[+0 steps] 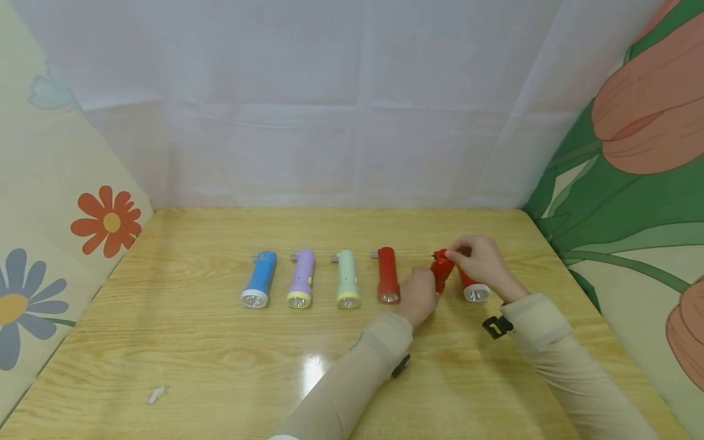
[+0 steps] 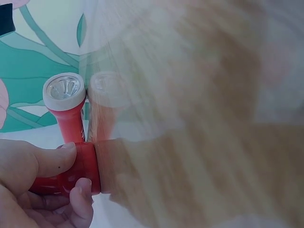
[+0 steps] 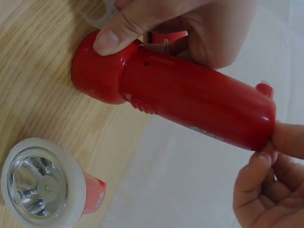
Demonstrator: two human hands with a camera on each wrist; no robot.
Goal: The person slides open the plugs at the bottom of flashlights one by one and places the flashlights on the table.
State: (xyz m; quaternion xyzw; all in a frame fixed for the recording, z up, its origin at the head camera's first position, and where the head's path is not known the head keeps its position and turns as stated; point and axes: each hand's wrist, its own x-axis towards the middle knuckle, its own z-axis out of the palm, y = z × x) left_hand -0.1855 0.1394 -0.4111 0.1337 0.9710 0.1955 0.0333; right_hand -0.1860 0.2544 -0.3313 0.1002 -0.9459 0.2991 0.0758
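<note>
A red flashlight (image 1: 442, 267) is held between both hands at the right of the row. My left hand (image 1: 419, 296) grips it round its wide head end, the thumb lying on the red head (image 3: 97, 71) in the right wrist view. At the tail, beside a small stub, my right hand (image 1: 484, 264) pinches the rim with thumb and fingertips. Just right of it lies a red flashlight with a white rim (image 1: 475, 292), its lens toward me. Left of my left hand lies another red flashlight (image 1: 388, 275), a plug sticking out at its far end.
Farther left in the row lie a mint flashlight (image 1: 347, 278), a purple flashlight (image 1: 302, 278) and a blue flashlight (image 1: 261, 278). The wooden table (image 1: 231, 379) ends at a white cloth (image 1: 330, 153) behind. Flower-printed panels (image 1: 632, 226) stand at both sides.
</note>
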